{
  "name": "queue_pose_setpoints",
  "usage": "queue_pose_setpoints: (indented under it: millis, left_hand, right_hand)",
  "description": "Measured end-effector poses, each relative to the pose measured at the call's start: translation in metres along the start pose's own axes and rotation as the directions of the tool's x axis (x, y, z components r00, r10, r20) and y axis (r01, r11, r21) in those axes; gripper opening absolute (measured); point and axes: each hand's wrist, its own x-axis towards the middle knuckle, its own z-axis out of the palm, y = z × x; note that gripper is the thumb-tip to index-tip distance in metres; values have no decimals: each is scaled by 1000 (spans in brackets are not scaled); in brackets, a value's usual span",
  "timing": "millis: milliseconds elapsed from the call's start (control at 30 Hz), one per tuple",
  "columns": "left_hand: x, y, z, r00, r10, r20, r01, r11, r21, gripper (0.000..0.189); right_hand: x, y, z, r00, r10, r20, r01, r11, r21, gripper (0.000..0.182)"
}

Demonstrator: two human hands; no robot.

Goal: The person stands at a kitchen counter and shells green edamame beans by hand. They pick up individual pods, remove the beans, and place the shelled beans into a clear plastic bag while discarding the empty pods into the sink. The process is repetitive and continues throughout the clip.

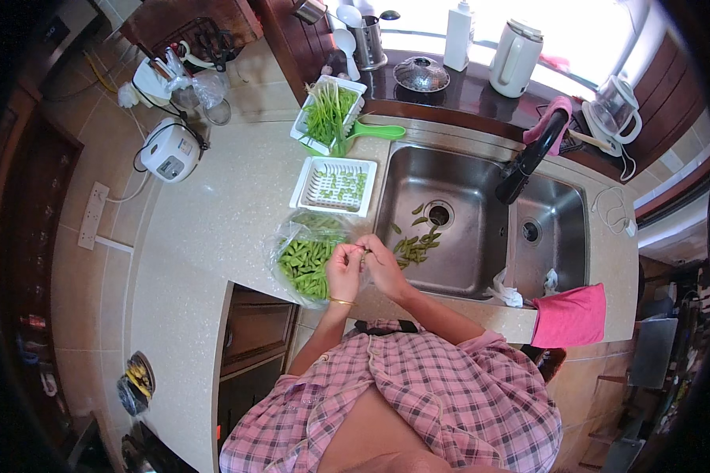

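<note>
My left hand [344, 273] and my right hand [382, 267] meet fingertip to fingertip above the right edge of a clear plastic bag of green edamame pods [307, 269]. Pinched between them is something small, probably a pod, mostly hidden by the fingers. Just behind the bag, a white slotted plastic basket [303, 184] holds scattered shelled green beans. Several empty-looking pods [415, 248] lie in the left bowl of the steel sink [461, 260], around and in front of its drain.
A white basket of green vegetables [331, 115] stands behind, beside a green handle [378, 130]. The black faucet [526, 162] arches over the sink. A pink cloth [570, 316] hangs over the front counter edge at right. A white rice cooker [170, 151] stands at back left.
</note>
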Motion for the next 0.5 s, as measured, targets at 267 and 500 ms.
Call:
queue_pose_setpoints:
  millis: [267,500]
  left_hand:
    - [7,2,-4,1000,-2,-29,-1,996,-94,8]
    - [10,2,-12,988,-157,-6,151,960,-236,8]
  right_hand:
    - [3,11,2,985,169,-23,-156,949,274,17]
    - [5,10,-5,970,225,93,-243,909,339,17]
